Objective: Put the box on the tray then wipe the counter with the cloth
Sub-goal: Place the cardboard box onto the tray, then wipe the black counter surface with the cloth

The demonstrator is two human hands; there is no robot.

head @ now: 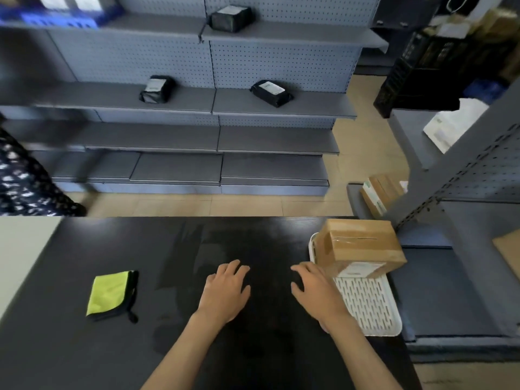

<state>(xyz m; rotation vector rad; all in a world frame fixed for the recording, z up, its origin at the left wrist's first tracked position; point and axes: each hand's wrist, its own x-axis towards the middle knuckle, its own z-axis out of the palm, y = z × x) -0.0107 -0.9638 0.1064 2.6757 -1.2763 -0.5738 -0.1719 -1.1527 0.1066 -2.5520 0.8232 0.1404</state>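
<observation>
Hands come first: the left hand (225,291) and the right hand (316,291) hover palm down over the middle of the dark counter (70,347), fingers loosely spread and holding nothing, the right one just beside the left edge of the white slotted tray (368,305). Further out, the folded yellow-green cloth (111,295) lies flat on the counter well to the left of the hands, while the taped cardboard box (360,246) sits on the far end of the tray. Beyond the counter stand grey shelves (180,136) with three black parcels (271,92) on them.
</observation>
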